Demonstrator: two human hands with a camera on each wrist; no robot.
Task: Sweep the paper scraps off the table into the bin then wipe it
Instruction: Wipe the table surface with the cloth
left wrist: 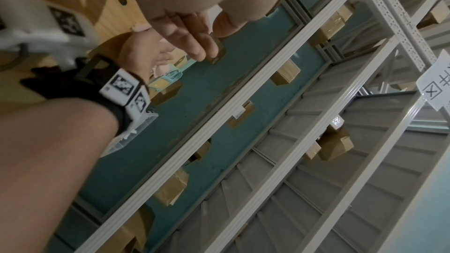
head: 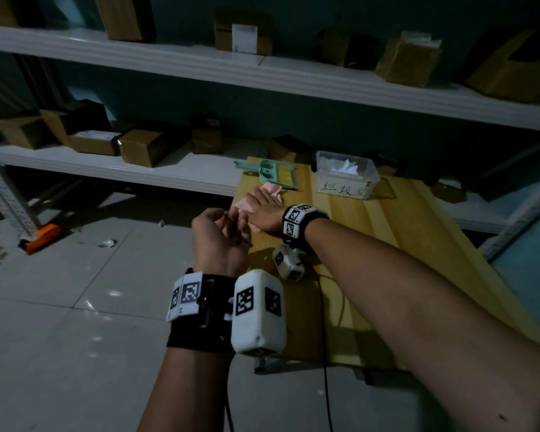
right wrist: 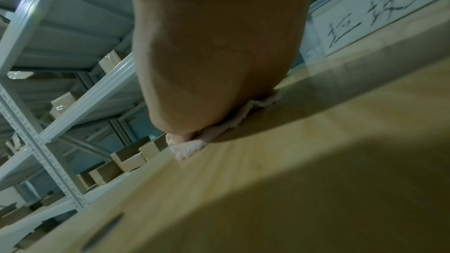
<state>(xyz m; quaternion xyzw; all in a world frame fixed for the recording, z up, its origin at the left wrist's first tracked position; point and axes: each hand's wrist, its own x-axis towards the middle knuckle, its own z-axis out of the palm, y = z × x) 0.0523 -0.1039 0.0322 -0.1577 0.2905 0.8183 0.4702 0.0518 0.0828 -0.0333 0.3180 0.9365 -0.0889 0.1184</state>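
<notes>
My right hand (head: 260,203) lies flat on a pink cloth (head: 274,189) and presses it onto the wooden table (head: 387,232) at its left edge. In the right wrist view the palm (right wrist: 214,64) covers most of the cloth (right wrist: 190,147). My left hand (head: 222,226) hovers palm-up just off that table edge, fingers (left wrist: 192,41) loosely curled, nothing in it. The clear plastic bin (head: 343,188) with a handwritten label stands at the table's far end and holds white paper scraps. No scraps show on the tabletop.
A green dustpan and brush (head: 278,174) lie at the table's far left corner, just beyond the cloth. White shelves (head: 169,169) with cardboard boxes run behind the table. An orange tool (head: 41,236) lies on the tiled floor at left. A black cable (head: 325,307) crosses the table's near end.
</notes>
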